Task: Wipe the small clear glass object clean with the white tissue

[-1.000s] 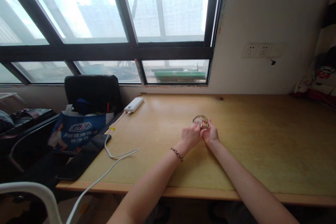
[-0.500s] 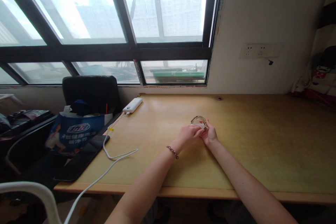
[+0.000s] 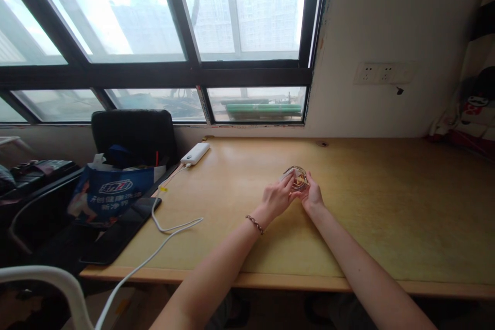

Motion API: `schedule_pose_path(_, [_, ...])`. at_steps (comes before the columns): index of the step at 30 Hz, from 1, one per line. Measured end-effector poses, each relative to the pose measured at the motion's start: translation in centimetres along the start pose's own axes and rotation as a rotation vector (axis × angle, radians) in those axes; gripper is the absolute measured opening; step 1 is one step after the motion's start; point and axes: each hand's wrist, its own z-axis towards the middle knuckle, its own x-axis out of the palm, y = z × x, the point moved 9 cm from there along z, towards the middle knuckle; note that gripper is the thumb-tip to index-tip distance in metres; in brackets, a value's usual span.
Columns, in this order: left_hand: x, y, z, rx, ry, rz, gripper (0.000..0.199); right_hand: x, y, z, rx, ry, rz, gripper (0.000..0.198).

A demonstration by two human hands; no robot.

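Fingers of the left hand (image 3: 275, 199) lie extended over a small white cloth or tissue (image 3: 287, 174) — whether they pinch it is impossible to tell — against a round, gold-and-brown patterned object (image 3: 300, 181). The right hand (image 3: 313, 197) grasps that object's right edge, cupped around it. Circular, with no evident long axis, it sits just ahead of both hands over the yellowish wooden counter (image 3: 386, 216); both forearms reach forward, converging.
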Motion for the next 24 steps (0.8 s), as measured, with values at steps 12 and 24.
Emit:
schedule_pose_path(12, [2.1, 0.5, 0.2, -0.167, 0.074, -0.627, 0.045, -1.8, 0.5, 0.5, -0.158, -0.106, -0.177, 0.035])
schedule_pose_path(24, [2.2, -1.4, -0.4, -0.312, 0.084, -1.915, 0.057, 1.5, 3.9, -1.7, -0.401, -0.008, -0.598, 0.032])
